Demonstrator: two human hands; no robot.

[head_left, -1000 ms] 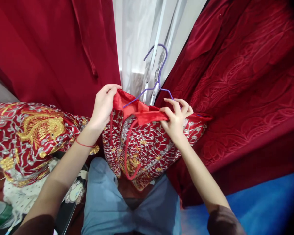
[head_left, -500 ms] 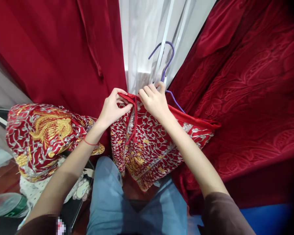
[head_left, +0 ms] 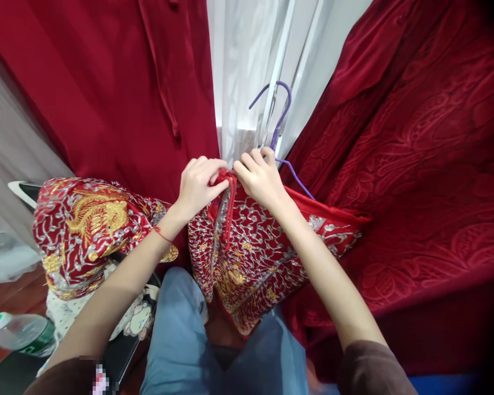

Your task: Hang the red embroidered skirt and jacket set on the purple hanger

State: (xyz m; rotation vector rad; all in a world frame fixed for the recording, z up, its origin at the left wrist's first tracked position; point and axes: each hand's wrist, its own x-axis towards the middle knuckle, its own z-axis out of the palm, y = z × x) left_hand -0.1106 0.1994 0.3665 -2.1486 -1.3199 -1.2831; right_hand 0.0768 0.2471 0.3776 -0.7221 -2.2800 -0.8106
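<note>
Between my hands hangs a red embroidered skirt [head_left: 263, 252], covered in silver and gold stitching, with a plain red waistband along its top. My left hand [head_left: 200, 184] pinches the bunched waistband, near a red tie [head_left: 230, 214] that dangles down the front. Close beside it, my right hand [head_left: 258, 173] grips the waistband, fingers curled over the top near the neck of a purple hanger [head_left: 280, 118]. The hanger's hook rises above my right hand; one of its arms slopes down behind the waistband.
At left, another red-and-gold embroidered garment [head_left: 82, 230] lies over a dark seat with a white patterned cloth [head_left: 66, 312]. A plastic bottle [head_left: 24, 332] stands near it. Dark red cloth [head_left: 119, 82] hangs behind on the left, and a patterned red garment [head_left: 420, 164] on the right.
My left hand has moved in toward my right hand, its fingers closing over the waistband, which is now more bunched. The view has shifted slightly.
</note>
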